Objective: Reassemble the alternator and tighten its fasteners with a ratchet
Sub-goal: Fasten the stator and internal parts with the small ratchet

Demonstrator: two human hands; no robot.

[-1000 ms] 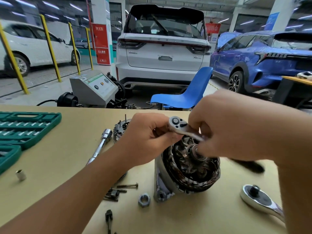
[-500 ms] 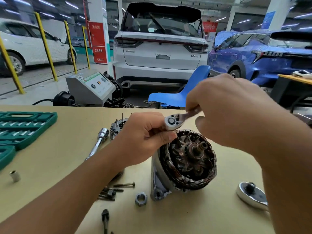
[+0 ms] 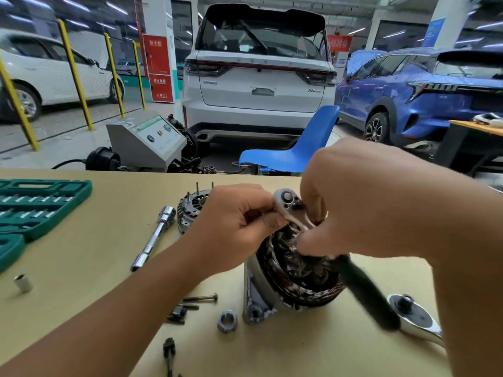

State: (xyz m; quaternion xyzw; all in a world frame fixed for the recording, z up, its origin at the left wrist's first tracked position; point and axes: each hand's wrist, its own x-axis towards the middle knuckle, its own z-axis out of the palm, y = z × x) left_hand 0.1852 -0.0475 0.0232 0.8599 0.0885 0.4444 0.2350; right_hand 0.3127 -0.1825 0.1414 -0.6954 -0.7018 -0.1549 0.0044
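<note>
A green socket case (image 3: 35,208) is lying at nine o'clock of the copper-wound alternator (image 3: 296,276) standing mid-table, a hex nut (image 3: 227,321) at seven. The left hand (image 3: 236,229) is pinching the chrome ratchet head (image 3: 287,204); the right hand (image 3: 362,202) is gripping its dark handle, hiding the rotor shaft.

1 view only, from the camera on my head. It looks forward and down across the workbench (image 3: 81,281), wide-angle, straight lines bowing toward the edges. Close range: my left hand (image 3: 231,229) and right hand (image 3: 362,202) fill the middle, forearms running in from the bottom corners. The alternator (image 3: 296,278) sits just below center. Upper half looks past the bench's far edge to the white car (image 3: 258,77) and blue chair (image 3: 296,148).
</note>
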